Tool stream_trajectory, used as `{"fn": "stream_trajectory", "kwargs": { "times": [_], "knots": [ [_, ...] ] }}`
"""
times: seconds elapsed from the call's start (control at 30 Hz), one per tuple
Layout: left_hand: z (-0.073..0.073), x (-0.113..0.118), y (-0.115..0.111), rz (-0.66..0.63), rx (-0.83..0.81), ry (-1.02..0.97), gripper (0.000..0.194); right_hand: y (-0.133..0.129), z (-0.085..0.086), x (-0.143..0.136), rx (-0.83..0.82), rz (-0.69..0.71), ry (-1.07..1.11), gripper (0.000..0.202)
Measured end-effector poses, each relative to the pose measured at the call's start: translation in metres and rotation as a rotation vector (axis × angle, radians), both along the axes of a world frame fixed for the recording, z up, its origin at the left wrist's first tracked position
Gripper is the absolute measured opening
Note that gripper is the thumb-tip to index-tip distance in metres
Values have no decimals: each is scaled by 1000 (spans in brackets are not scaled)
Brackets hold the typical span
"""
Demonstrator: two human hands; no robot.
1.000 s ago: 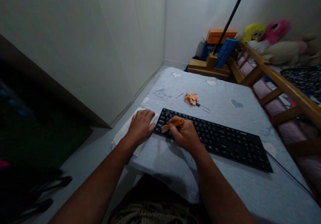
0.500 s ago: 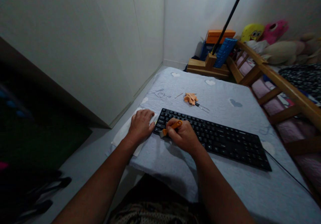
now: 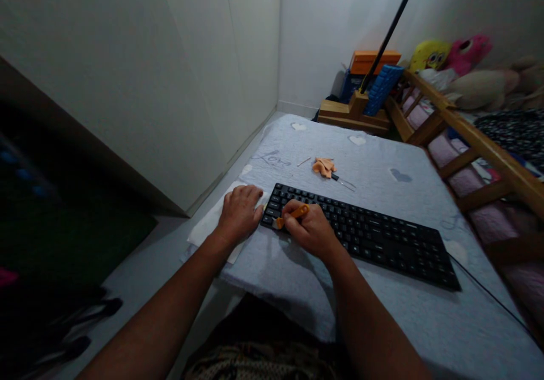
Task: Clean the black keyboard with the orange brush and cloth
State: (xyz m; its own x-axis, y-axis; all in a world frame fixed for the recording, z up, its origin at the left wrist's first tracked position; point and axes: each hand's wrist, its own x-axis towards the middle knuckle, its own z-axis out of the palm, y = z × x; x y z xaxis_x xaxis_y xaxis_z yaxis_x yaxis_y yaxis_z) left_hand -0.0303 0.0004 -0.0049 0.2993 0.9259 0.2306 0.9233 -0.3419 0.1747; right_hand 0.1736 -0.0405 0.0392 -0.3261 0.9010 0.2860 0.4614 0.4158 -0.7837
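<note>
Small brush (image 3: 302, 211) held at the near left corner of the keyboard (image 3: 391, 247) by the right hand (image 3: 312, 229).
The brush is pinched between thumb and fingers, its head pointed left; most of the keyboard's length, slanted across the table (image 3: 369, 190) with its right end nearer, is set rightward. The left hand (image 3: 240, 212) is laid palm-down on a white sheet (image 3: 206, 229), just beside the keyboard's left end, with nothing seen gripped.

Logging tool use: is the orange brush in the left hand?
No, the right hand holds the orange brush at the keyboard.
</note>
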Motion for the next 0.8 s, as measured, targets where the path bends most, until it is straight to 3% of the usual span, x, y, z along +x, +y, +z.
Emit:
{"fn": "stream_trajectory", "kwargs": {
  "times": [0.27, 0.43, 0.57, 0.8],
  "knots": [
    [20, 1, 6, -25, -152, 110, 26, 1, -1, -1, 88, -148, 27, 16],
    [32, 0, 24, -78, -271, 154, 26, 0, -2, -4, 65, -67, 4, 14],
    [32, 1, 38, -74, -262, 151, 27, -1, -2, -5, 15, -25, 33, 13],
    [23, 19, 39, 91, -116, 106, 34, -1, -1, -1, -4, -11, 36, 12]
  ]
}}
